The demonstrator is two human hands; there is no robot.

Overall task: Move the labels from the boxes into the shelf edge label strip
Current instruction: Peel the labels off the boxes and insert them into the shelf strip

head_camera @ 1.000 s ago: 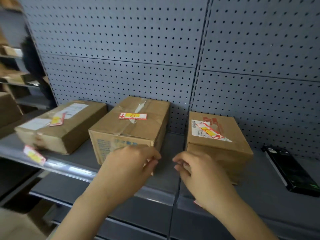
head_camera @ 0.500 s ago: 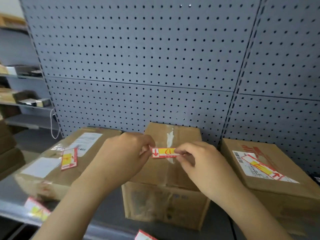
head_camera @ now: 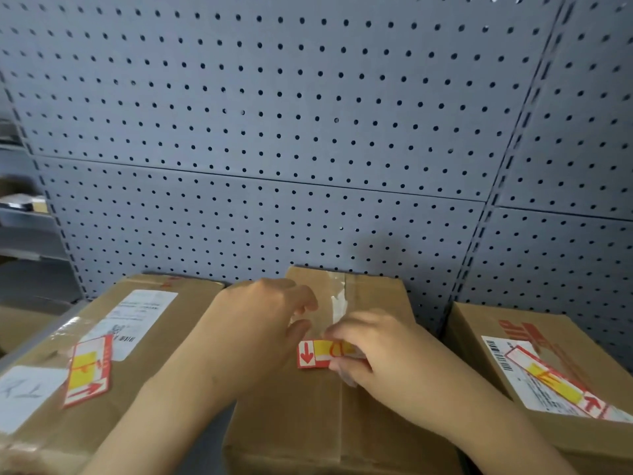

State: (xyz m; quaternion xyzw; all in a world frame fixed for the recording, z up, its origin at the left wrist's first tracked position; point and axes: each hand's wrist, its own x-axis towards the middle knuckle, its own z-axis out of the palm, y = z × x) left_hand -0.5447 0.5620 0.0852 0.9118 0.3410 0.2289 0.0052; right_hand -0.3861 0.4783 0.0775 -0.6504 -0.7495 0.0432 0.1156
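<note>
Three cardboard boxes stand side by side on the shelf. On top of the middle box (head_camera: pixel 342 416) lies a red, white and yellow label (head_camera: pixel 317 354). My right hand (head_camera: pixel 373 351) pinches the label's right end between thumb and fingers. My left hand (head_camera: pixel 260 323) hovers just left of the label, fingers spread, its thumb tip close to the label's top left corner. A second label (head_camera: pixel 88 370) lies on the left box (head_camera: pixel 68 389). A third label (head_camera: pixel 558 385) lies on the right box (head_camera: pixel 548 371). The shelf edge strip is out of view.
A grey pegboard wall (head_camera: pixel 308 132) rises right behind the boxes. More shelving with blurred items (head_camera: pixel 20 200) stands at the far left. The boxes sit close together with narrow gaps between them.
The view has moved closer to the boxes. My left hand has let go of the middle label's left end, and my right hand still holds its right end.
</note>
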